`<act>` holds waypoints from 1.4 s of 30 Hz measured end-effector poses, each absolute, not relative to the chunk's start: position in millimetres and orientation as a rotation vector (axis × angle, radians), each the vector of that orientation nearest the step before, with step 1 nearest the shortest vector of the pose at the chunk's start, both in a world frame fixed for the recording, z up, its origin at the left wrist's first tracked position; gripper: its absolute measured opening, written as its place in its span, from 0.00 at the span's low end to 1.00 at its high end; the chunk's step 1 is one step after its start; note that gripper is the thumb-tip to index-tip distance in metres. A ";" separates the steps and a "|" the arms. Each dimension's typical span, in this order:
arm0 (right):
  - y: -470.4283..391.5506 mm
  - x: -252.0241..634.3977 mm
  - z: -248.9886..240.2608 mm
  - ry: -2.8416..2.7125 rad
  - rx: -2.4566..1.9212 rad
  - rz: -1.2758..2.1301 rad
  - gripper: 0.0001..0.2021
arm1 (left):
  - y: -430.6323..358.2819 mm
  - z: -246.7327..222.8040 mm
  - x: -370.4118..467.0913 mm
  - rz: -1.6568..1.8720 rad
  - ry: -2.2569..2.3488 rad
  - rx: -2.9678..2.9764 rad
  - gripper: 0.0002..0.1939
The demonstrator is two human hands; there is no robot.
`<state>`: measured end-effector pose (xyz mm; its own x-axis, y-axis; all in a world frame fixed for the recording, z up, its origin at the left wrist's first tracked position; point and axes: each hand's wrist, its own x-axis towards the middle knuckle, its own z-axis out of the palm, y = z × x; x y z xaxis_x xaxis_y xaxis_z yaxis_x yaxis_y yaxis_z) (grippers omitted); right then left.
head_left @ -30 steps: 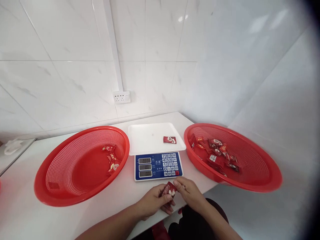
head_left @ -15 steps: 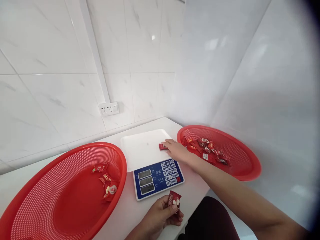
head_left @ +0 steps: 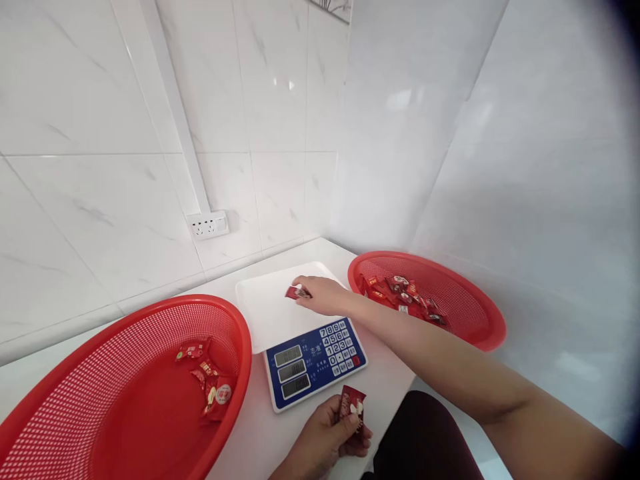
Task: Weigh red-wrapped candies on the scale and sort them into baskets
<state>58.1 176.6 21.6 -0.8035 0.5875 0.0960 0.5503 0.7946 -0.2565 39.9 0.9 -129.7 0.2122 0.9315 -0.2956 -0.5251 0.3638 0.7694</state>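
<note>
Red packet further left over tray, seemingly in right hand.

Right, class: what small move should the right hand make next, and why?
Probably carry the red packet in the right hand leftward, off the white tray, toward the left basket. The right hand grips that packet over the tray, the left basket beside it holds similar packets, and the left hand holds a second packet.
</note>
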 end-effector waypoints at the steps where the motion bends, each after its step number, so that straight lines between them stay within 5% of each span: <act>1: 169.2 48.8 28.2 -2.801 -0.831 0.371 0.17 | 0.7 -129.0 39.7 1.096 0.840 0.590 0.21; 6: 132.1 6.8 53.1 -2.609 -0.360 0.773 0.24 | -0.8 -123.9 38.8 1.093 0.845 0.589 0.21; 10: 114.4 8.4 51.5 -2.741 -0.182 0.677 0.23 | -1.9 -123.6 39.1 1.112 0.829 0.591 0.19; 15: 107.2 62.4 32.8 -3.087 -0.376 0.388 0.14 | 0.9 -130.4 40.0 1.156 0.833 0.603 0.24; 24: 111.3 139.9 9.7 -3.399 -0.687 0.467 0.08 | 3.6 -120.0 36.6 1.246 0.935 0.637 0.26; 36: 154.7 122.9 37.8 -2.295 -0.880 1.338 0.12 | 3.5 -126.8 32.8 1.160 0.939 0.704 0.23; 42: 228.5 173.9 38.6 -2.425 -1.369 0.629 0.16 | 6.5 -127.8 33.8 1.152 0.993 0.647 0.25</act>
<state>173.9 228.5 38.6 -0.5087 0.8603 0.0328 0.7360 0.4543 -0.5020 33.8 6.5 -127.8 0.0842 0.9490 -0.3037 -0.4401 0.3089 0.8431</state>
